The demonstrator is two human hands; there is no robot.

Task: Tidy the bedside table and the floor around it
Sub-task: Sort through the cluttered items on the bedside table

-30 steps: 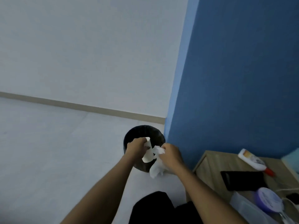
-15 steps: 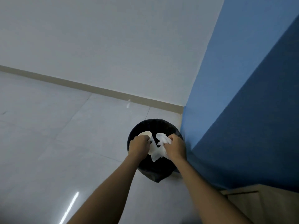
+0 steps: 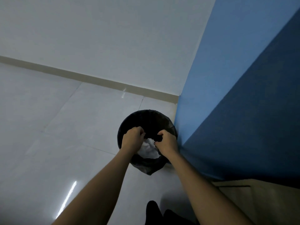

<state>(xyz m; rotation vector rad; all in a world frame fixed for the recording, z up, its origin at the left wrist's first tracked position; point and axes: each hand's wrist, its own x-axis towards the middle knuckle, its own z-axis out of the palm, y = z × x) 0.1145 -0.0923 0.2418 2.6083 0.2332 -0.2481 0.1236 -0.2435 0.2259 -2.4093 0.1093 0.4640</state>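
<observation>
Over the black bin (image 3: 146, 118) beside the blue wall (image 3: 243, 111): both hands, left hand (image 3: 132, 140), right hand (image 3: 167, 142); white tissue (image 3: 149, 150) below.

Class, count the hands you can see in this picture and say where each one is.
2. The left hand is over the near-left part of the black bin; the right hand is over its near-right part. White tissue lies below, between them. None seems hidden.

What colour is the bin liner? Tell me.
Black; the bin liner shows in the head view, with white paper inside.
</observation>
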